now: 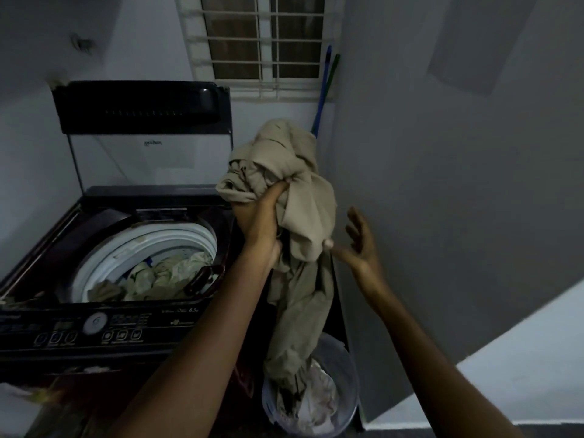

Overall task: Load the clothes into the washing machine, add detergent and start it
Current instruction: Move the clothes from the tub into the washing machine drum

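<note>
A dark top-loading washing machine [104, 327] stands at the left with its lid [142, 105] raised. Pale clothes [164, 276] lie inside its white drum [142, 245]. My left hand [262, 222] is shut on a bunched beige garment [300, 197], held up to the right of the machine; the cloth's tail hangs down into a translucent laundry bucket [344, 368] on the floor. My right hand [360, 245] is open, fingers spread, just right of the hanging cloth, its thumb close to the fabric. White clothes [319, 399] remain in the bucket.
The control panel [94, 327] with a round dial runs along the machine's front edge. A grey wall [442, 184] stands close on the right. Blue and green broom handles [325, 86] lean in the corner under a barred window [262, 42].
</note>
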{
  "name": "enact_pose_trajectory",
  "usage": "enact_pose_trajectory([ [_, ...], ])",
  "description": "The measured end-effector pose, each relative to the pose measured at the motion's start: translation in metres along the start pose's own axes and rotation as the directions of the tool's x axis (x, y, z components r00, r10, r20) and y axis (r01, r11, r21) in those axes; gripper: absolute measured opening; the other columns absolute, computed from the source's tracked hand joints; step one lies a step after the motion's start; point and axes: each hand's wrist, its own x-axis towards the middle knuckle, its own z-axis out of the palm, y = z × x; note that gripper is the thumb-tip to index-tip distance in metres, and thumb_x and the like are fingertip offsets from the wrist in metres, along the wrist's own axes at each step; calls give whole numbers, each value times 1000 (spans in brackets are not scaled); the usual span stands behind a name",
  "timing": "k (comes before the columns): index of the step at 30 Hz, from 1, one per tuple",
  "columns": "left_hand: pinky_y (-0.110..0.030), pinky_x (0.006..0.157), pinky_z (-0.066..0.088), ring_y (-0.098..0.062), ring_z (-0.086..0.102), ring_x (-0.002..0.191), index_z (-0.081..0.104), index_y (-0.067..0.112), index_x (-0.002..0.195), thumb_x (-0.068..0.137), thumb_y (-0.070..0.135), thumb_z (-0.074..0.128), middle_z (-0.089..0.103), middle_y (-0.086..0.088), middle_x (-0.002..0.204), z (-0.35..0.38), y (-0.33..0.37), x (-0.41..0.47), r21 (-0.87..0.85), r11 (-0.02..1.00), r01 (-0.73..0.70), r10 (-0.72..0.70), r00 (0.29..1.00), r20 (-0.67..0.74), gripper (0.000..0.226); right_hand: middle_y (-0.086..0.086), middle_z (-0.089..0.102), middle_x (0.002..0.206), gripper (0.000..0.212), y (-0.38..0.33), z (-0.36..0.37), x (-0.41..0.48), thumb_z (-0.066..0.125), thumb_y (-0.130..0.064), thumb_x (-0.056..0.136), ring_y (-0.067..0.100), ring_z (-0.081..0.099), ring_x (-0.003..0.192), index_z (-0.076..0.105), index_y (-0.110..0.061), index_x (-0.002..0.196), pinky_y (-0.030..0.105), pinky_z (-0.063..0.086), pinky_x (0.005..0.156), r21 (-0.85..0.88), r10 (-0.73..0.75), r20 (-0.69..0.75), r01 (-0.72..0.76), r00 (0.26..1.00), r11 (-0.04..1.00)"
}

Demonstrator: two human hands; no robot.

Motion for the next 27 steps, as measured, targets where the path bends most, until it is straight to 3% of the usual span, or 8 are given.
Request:
enact_pose_trajectory([
  [3, -39, 78, 61, -24, 74, 92, 72, 6, 109, 70, 28, 83, 76, -4, 103, 16, 2, -14, -150, 989, 13, -7, 999, 39, 45, -15, 31, 152, 118, 45, 22, -13, 88, -46, 60, 4, 35, 138, 16, -29, 152, 28, 37, 108, -97, 138, 199, -121, 970, 988],
  [7, -44, 85, 60, -23, 73, 92, 72, 7, 108, 72, 29, 85, 76, -4, 103, 20, -4, -10, -68, 998, -16, 19, 998, 52, 45, -2, 65, 117, 43, 76, 39, -9, 76, -27, 82, 22, 63, 111, 61, -19, 121, 25, 53, 82, -170, 308, 46, -297, 950, 940],
  [10, -45, 93, 56, -18, 71, 95, 69, 13, 110, 53, 57, 90, 73, -1, 106, -11, 7, 16, 177, 978, -114, 112, 993, 21, 74, 6, 59, 84, 12, 60, 5, -6, 54, -7, 95, 20, 58, 79, 63, -3, 88, 11, 43, 52, -206, 376, -83, -385, 923, 900],
  [14, -28, 89, 53, -18, 66, 107, 58, 17, 125, 39, 46, 91, 68, -3, 120, -48, 21, 22, 591, 765, -253, 314, 949, 0, 97, 9, 60, 104, 28, 20, -37, 5, 38, -16, 102, 23, 56, 93, 61, -5, 115, 41, 50, 82, -118, 364, -265, -404, 893, 907],
  [18, -28, 89, 47, -30, 61, 117, 44, 15, 139, 51, 35, 95, 62, -12, 131, -52, 7, 10, 770, 574, -279, 280, 950, 136, 104, 9, 62, 113, 29, -21, -36, 34, 41, -19, 100, 23, 58, 101, 60, -7, 119, 34, 47, 85, -65, 234, -369, -276, 899, 959],
  [21, -31, 97, 48, -29, 58, 121, 37, 20, 144, 49, 37, 94, 59, -9, 135, -37, -16, 4, 768, 570, -291, 223, 955, 196, 112, 2, 60, 95, 19, -46, -10, 44, 38, -9, 94, 20, 58, 88, 54, -9, 105, 31, 49, 76, 21, 188, -435, -199, 881, 980],
  [24, -27, 98, 42, -25, 56, 124, 33, 23, 146, 49, 43, 93, 56, -5, 139, -28, -21, 6, 700, 670, -245, 189, 969, 158, 116, 0, 58, 93, 19, -64, 9, 46, 50, -11, 92, 16, 59, 85, 49, -11, 110, 27, 52, 72, 7, 161, -219, -164, 962, 986],
  [27, -32, 99, 50, -16, 62, 116, 42, 22, 135, 43, 45, 89, 62, 1, 129, -30, -13, 17, 572, 775, -269, 188, 962, 198, 106, 5, 67, 114, 31, -72, 3, 49, 59, -22, 92, 20, 65, 104, 57, -15, 123, 35, 53, 92, 116, 160, 56, -165, 986, 979],
])
